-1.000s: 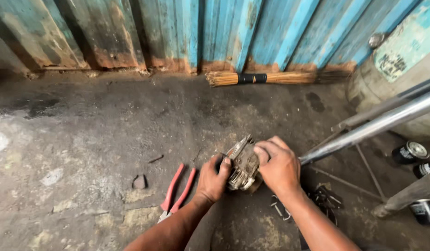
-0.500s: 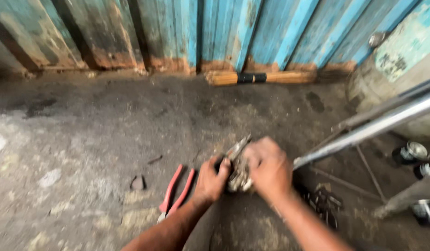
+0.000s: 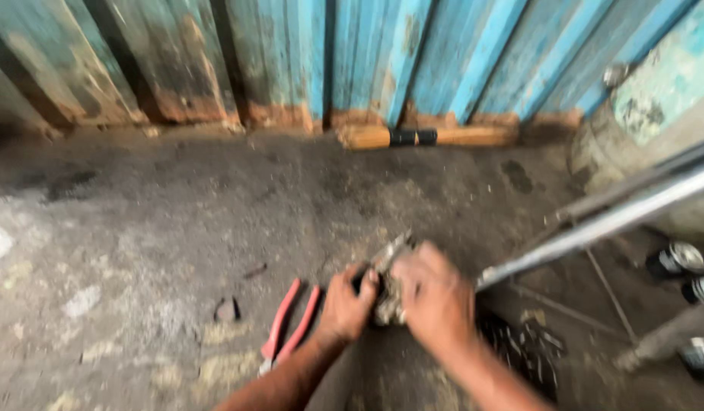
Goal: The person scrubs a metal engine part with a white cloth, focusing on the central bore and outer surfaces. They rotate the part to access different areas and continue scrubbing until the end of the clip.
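We see, biggest first, the blue corrugated metal wall (image 3: 413,53) across the top, paint worn & rusty brown along the bottom edge. Below it the grey stained concrete floor (image 3: 177,221) fills most of the view, w/ pale patches at left. A long shiny metal tube (image 3: 595,224) runs from upper right down toward the middle, ending just beside our right hand (image 3: 435,301); a darker bar runs alongside above it. A pale green rounded drum (image 3: 656,99) stands at the right edge. At the wall's foot lies a tan wooden broom-like bundle w/ two black bands (image 3: 428,137). Our left hand (image 3: 346,308) & right hand meet low in the centre, both on a small grimy grey metal part (image 3: 387,293) that sits on or just over the floor, between the two hands; frame is blurred, so we can't tell which. Left fingers (image 3: 367,280) curl around the part's left side; right fingers fold over its top & right side, so both hands are closed on it, tho how tight we can't tell. Just left of the left wrist lie red-handled pliers (image 3: 291,327) on the floor, handles pointing up-right, apart from the hand. Further left, a small dark lump (image 3: 227,310). Right of the right forearm, a dark heap of small metal bits (image 3: 531,350). Far right, a few black cylinders w/ silvery tops (image 3: 675,260), well apart from the hands.
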